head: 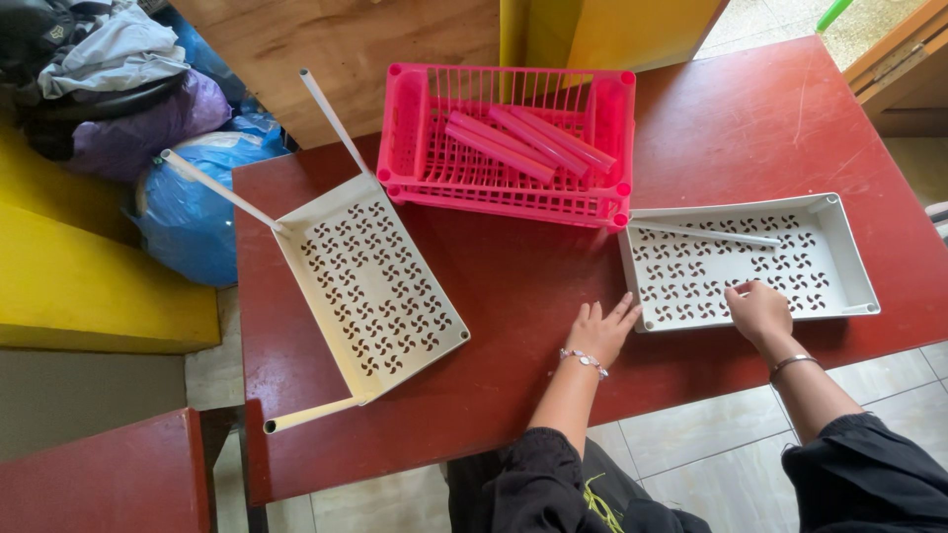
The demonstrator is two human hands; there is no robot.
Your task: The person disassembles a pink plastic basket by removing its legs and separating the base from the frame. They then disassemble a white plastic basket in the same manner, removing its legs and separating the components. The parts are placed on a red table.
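The person sits at a red tabletop (513, 286) with both hands out on it. The left hand (602, 331) lies flat and open, fingers spread a little, palm down on the bare red surface, its fingertips just touching the near left corner of a white tray (849, 266). A beaded bracelet (584, 361) sits on that wrist. The right hand (758, 311) rests inside the same tray on its perforated floor, near the front wall, fingers curled under (whether they pinch anything I cannot tell from here). A thin bangle (793, 364) rings that wrist.

The tray lies at the right of the tabletop, its floor cut with a pinwheel pattern. A white rod (706, 234) lies loose in it, along the far side, well apart from the right hand.

Just beyond the tray's far left corner stands a pink basket (410, 128) with slotted walls, holding several pink rods (528, 143) laid slantwise together.

To the left, a second white tray (370, 281) lies at an angle, with three white legs (212, 186) already stuck into its corners, two pointing away over the far edge, one over the near edge.

Off the tabletop at the far left sit a blue bag (193, 222), a purple bag (138, 133) and some heaped clothes (99, 49) beside a yellow bench (69, 286).
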